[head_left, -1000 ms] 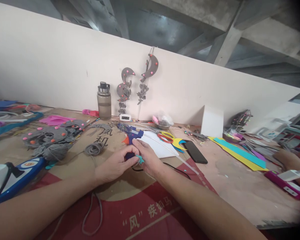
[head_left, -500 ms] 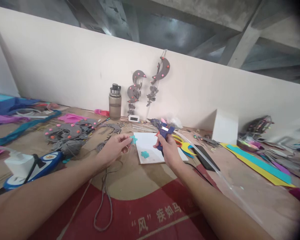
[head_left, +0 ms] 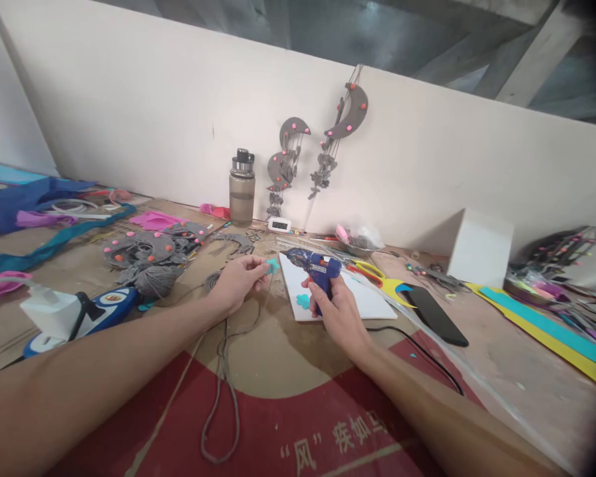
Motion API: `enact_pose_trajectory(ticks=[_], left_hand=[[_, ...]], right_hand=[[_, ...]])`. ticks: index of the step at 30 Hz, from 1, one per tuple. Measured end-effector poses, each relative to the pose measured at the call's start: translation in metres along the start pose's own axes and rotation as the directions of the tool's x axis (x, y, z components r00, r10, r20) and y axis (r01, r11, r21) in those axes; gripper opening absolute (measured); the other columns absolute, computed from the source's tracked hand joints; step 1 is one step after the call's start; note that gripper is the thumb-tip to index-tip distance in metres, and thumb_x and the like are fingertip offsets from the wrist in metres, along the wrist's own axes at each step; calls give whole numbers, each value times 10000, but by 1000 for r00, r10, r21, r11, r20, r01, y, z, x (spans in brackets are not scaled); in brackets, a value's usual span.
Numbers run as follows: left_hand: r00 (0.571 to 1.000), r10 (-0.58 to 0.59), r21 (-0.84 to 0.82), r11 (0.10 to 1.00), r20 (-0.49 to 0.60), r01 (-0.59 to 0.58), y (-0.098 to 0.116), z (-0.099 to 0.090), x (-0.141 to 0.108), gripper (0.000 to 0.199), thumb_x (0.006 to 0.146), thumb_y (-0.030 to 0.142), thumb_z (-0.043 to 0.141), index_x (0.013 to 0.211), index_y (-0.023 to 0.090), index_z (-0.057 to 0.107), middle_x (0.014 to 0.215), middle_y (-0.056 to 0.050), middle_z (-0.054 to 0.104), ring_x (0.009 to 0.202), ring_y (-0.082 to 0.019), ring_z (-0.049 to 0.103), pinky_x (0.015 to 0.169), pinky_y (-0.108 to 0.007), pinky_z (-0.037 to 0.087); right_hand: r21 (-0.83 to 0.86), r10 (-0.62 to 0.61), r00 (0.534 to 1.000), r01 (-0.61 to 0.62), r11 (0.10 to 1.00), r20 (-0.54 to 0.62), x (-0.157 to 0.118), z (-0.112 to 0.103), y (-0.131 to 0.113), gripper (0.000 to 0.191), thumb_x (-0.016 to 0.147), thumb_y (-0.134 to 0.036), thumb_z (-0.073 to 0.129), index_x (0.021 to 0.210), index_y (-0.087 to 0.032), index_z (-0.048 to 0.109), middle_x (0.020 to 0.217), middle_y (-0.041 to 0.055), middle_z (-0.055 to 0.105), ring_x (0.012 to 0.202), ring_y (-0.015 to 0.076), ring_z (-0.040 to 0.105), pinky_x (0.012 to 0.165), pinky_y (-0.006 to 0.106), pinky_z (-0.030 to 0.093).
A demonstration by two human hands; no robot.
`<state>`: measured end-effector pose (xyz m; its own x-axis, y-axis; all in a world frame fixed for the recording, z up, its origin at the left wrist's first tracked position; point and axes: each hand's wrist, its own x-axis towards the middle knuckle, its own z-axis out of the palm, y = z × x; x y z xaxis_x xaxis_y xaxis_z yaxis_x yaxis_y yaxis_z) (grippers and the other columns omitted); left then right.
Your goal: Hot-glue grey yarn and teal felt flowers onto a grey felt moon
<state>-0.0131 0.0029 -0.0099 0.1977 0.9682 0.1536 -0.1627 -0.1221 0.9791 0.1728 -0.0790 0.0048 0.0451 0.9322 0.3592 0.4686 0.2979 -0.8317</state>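
Between thumb and fingers, my left hand (head_left: pixel 241 281) pinches a small teal flower (head_left: pixel 272 266), just left of the white board (head_left: pixel 372 298). My right hand (head_left: pixel 335 308) is wrapped round the handle of a blue glue gun (head_left: pixel 318 263), whose nozzle points left toward the flower without touching it. Another teal flower (head_left: pixel 302 301) lies on the board beside my right hand. A grey cord (head_left: pixel 222 384) hangs or lies in a loop below my left hand; whether it joins the flower cannot be made out.
A bottle (head_left: pixel 242 189) and a small white clock (head_left: pixel 279 225) stand at the wall. Grey felt pieces (head_left: pixel 139 250) and a power strip (head_left: pixel 112 308) lie left. Yellow scissors (head_left: pixel 370 270), a black phone (head_left: pixel 436 315) and a black cable (head_left: pixel 427 351) are right.
The glue gun has turned from pointing up and away to lying more level, its nozzle nearer the flower in my left hand. The whole view has shifted, with the scene now farther right.
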Motion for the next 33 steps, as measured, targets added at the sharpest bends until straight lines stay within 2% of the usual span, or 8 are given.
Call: enact_pose_trajectory(ticks=[3, 6, 11, 16, 22, 33], left_hand=[[1000, -18, -3, 1000, -14, 18, 1, 0, -1, 209, 718, 298, 657, 755, 126, 545, 567, 31, 548, 391, -25, 394, 397, -163, 237], [999, -31, 4, 999, -21, 31, 0, -1, -1, 188, 725, 285, 647, 762, 132, 545, 565, 28, 549, 380, -28, 397, 381, -162, 223], [997, -62, -2, 998, -52, 62, -4, -3, 1, 178, 724, 275, 645, 767, 143, 534, 555, 29, 549, 372, -32, 394, 377, -164, 230], [999, -39, 19, 999, -38, 39, -4, -4, 0, 185, 723, 285, 648, 739, 142, 532, 551, 26, 548, 378, -36, 405, 378, -166, 236], [1000, -1, 60, 998, -26, 3, -3, -4, -1, 188, 717, 295, 650, 736, 141, 544, 540, 25, 544, 380, -41, 410, 383, -173, 261], [999, -19, 122, 992, -26, 23, -2, -4, -4, 213, 715, 334, 655, 747, 152, 550, 561, 18, 560, 379, -47, 418, 358, -170, 246]], right_hand=[[-73, 2, 1000, -1, 997, 14, -1, 2, 5, 329, 888, -464, 447, 1010, -169, 527, 622, -16, 562, 549, 127, 537, 544, 247, 429], [-116, 4, 1000, -1, 993, 19, -3, 5, 10, 337, 899, -455, 427, 1044, -167, 529, 695, 10, 592, 568, 129, 543, 549, 253, 434], [-191, -51, 999, 52, 980, 13, -6, 7, 13, 363, 913, -432, 404, 1127, -159, 514, 779, 50, 628, 612, 155, 565, 577, 283, 445], [-233, -90, 995, 98, 968, 43, -7, 6, 12, 355, 929, -403, 379, 1152, -156, 502, 757, 49, 628, 628, 173, 575, 603, 301, 450], [-273, -94, 995, 102, 956, 41, -7, 6, 10, 324, 927, -400, 379, 1079, -152, 522, 719, 49, 618, 660, 187, 582, 633, 312, 457], [-300, -96, 994, 107, 948, 52, -8, 6, 9, 351, 929, -408, 366, 1103, -145, 520, 735, 60, 622, 685, 196, 584, 671, 329, 457]])
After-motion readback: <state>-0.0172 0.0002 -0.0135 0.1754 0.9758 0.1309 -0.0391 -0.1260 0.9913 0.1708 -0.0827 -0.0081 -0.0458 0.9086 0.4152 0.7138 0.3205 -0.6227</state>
